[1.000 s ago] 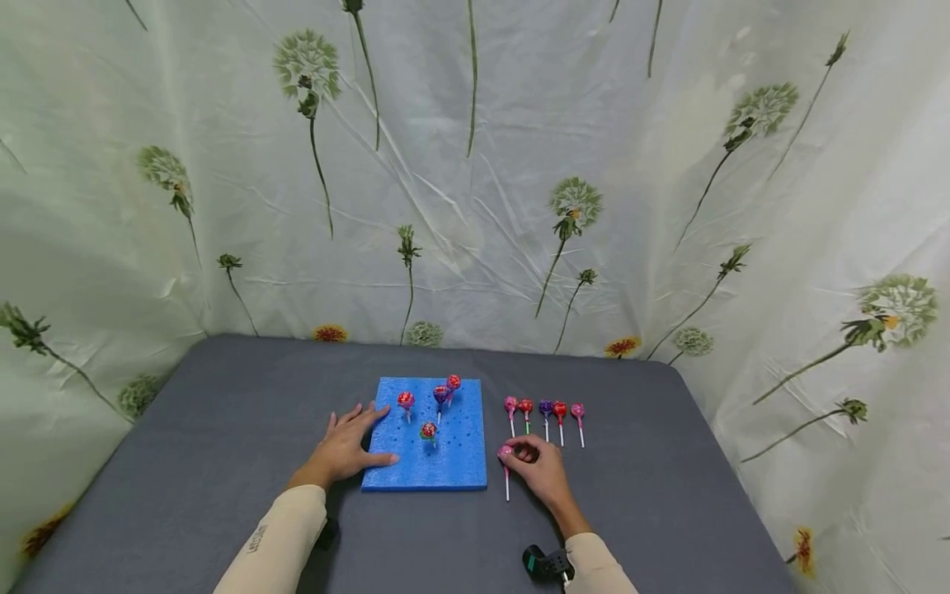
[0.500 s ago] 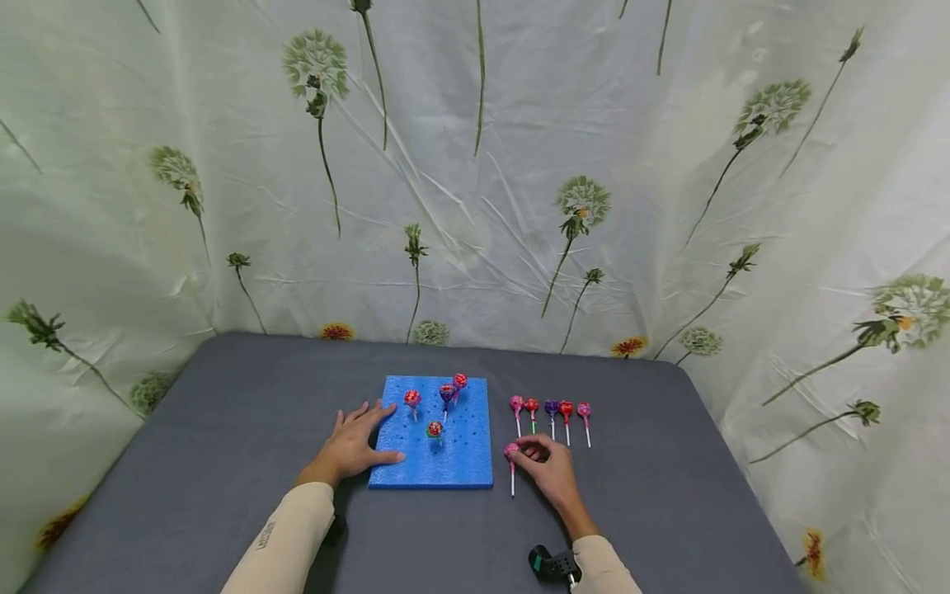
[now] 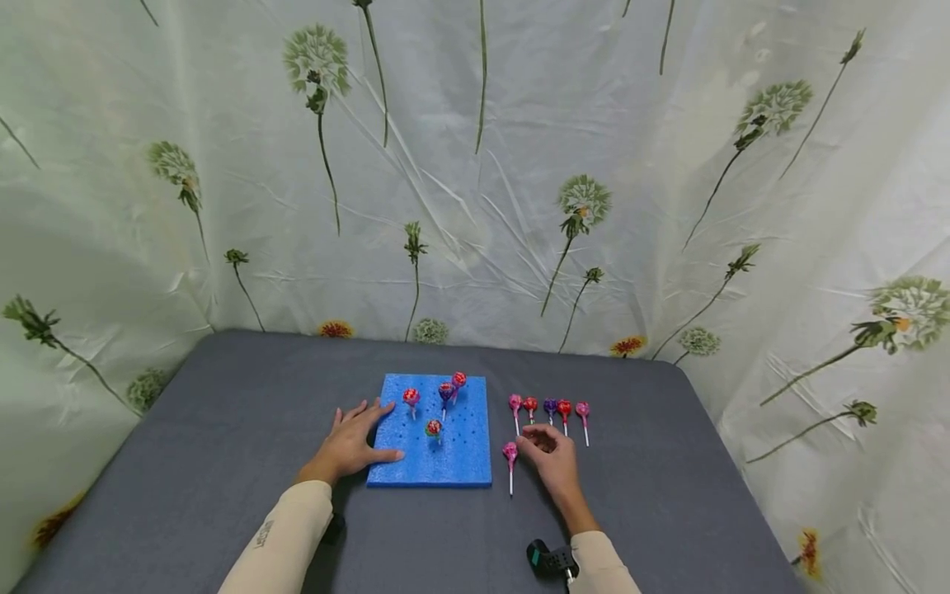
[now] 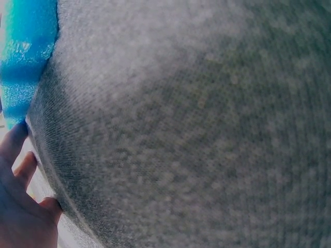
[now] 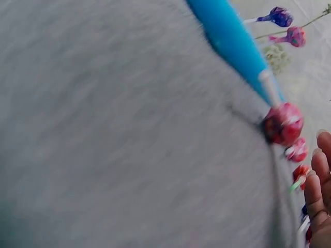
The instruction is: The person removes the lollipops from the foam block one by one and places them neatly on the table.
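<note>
A blue foam board [image 3: 460, 466] with rows of small holes lies on the table, and several wrapped lollipops stand upright in it, among them a red one [image 3: 411, 398] and a purple one [image 3: 445, 391]. My left hand [image 3: 345, 445] rests on the board's left edge, thumb and fingers spread. Right of the board lies a pink lollipop [image 3: 510, 451], its white stick toward me. Beside it is my right hand [image 3: 552, 462], fingers loosely bent and holding nothing. In the right wrist view a gap shows between that pink lollipop [image 5: 284, 124] and the fingertips.
Behind my right hand several more lollipops [image 3: 565, 408] lie in a row, pink, red and purple. Grey cloth [image 3: 631, 495] covers the table. A pale curtain [image 3: 475, 206] with printed dandelions hangs along the back and sides.
My right hand has let go of the pink lollipop and moved slightly right, off it. The left hand keeps its place on the board. The whole head view has shifted a little.
</note>
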The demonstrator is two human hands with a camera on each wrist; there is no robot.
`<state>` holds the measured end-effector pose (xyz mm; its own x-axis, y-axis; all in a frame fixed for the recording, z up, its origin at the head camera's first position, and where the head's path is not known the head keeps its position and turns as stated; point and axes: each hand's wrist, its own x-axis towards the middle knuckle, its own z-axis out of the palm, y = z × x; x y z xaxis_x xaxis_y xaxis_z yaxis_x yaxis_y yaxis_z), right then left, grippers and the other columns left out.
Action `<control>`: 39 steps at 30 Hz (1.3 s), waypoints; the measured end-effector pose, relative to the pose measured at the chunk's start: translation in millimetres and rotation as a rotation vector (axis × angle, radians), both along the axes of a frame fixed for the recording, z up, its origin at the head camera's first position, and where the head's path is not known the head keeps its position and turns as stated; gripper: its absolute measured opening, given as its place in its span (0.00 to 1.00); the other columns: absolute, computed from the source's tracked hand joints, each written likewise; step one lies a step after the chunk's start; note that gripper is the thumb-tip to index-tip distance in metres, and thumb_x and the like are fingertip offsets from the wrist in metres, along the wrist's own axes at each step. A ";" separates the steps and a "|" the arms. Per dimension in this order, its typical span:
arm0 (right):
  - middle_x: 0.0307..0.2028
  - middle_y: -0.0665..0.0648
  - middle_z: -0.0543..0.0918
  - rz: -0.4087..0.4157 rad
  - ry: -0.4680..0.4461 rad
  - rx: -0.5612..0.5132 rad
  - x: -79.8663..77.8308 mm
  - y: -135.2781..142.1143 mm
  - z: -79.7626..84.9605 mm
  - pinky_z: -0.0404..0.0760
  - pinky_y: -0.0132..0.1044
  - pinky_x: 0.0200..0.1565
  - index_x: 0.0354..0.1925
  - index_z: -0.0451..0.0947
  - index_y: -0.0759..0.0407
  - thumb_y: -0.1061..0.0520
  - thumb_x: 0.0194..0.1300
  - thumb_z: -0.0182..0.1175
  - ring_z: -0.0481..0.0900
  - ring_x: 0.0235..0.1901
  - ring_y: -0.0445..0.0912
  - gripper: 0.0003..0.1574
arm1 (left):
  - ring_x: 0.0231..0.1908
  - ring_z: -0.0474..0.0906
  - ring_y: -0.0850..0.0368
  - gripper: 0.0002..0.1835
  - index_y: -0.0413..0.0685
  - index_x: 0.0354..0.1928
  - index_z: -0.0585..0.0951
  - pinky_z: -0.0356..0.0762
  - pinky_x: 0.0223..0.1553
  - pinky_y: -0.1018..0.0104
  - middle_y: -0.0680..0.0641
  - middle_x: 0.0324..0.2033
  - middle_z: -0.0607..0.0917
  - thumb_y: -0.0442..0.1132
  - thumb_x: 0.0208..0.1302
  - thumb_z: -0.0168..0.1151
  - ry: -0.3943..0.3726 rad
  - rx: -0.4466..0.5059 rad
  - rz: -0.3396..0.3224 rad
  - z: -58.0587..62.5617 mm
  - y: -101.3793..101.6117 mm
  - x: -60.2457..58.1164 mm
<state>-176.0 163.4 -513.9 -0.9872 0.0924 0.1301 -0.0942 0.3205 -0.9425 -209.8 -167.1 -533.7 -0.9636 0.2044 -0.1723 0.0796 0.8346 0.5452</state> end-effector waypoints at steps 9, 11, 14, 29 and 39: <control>0.39 0.69 0.83 0.064 0.074 -0.019 -20.9 -21.6 21.8 0.75 0.30 0.38 0.42 0.79 0.74 0.67 0.60 0.65 0.76 0.35 0.46 0.12 | 0.71 0.47 0.32 0.54 0.48 0.72 0.62 0.31 0.66 0.32 0.34 0.71 0.58 0.68 0.46 0.69 0.003 -0.018 -0.004 0.9 -4.2 -0.8; 0.40 0.68 0.83 0.077 0.082 -0.021 -30.0 -25.5 17.2 0.75 0.30 0.37 0.42 0.80 0.73 0.66 0.60 0.66 0.77 0.36 0.47 0.12 | 0.71 0.47 0.32 0.54 0.49 0.72 0.63 0.31 0.66 0.32 0.34 0.71 0.59 0.67 0.47 0.70 0.009 -0.012 -0.012 1.5 -4.5 -1.4; 0.41 0.65 0.84 0.094 0.077 -0.005 -44.5 -31.4 9.6 0.76 0.31 0.39 0.43 0.80 0.70 0.64 0.61 0.66 0.78 0.38 0.47 0.12 | 0.71 0.47 0.32 0.53 0.49 0.72 0.63 0.31 0.67 0.32 0.34 0.70 0.59 0.66 0.47 0.70 0.020 -0.004 -0.022 2.1 -4.2 -2.5; 0.49 0.66 0.82 0.181 0.021 -0.067 -80.9 -59.6 3.9 0.78 0.48 0.52 0.49 0.80 0.67 0.61 0.61 0.67 0.78 0.48 0.59 0.18 | 0.71 0.47 0.32 0.52 0.48 0.72 0.63 0.31 0.66 0.32 0.34 0.71 0.59 0.65 0.48 0.70 0.014 0.006 -0.014 4.3 -3.3 -0.3; 0.48 0.64 0.83 0.202 -0.015 -0.102 -90.4 -73.5 3.2 0.78 0.47 0.52 0.51 0.79 0.67 0.65 0.59 0.67 0.80 0.48 0.57 0.20 | 0.71 0.48 0.33 0.52 0.50 0.72 0.63 0.32 0.67 0.32 0.35 0.71 0.59 0.66 0.47 0.70 0.018 -0.002 -0.013 0.8 -2.5 1.3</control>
<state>-266.4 89.9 -510.6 -0.9887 -0.0949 0.1158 -0.1328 0.1991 -0.9709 -208.5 -169.5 -532.9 -0.9639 0.2163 -0.1551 0.1002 0.8347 0.5415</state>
